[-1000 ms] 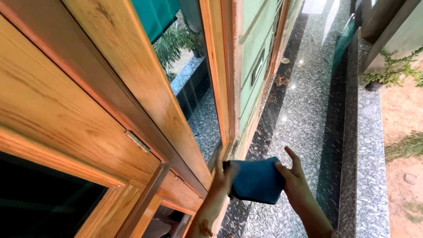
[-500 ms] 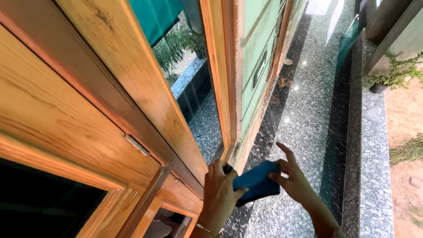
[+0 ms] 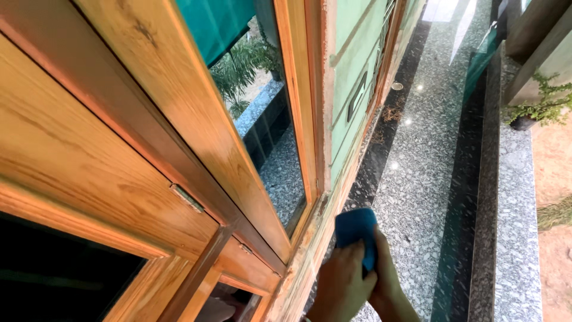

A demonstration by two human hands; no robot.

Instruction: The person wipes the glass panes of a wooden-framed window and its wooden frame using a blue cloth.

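Head view: the left hand point(image 3: 341, 280) and right hand point(image 3: 384, 280) have closed together, both gripping the folded blue cloth point(image 3: 355, 229), now seemingly pressed near the varnished wooden window frame point(image 3: 310, 250).

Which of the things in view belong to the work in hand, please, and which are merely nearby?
In hand:
- blue cloth, held by left hand and right hand
- wooden window frame beside them

Merely nearby:
- speckled stone floor
- potted plant on the stone ledge
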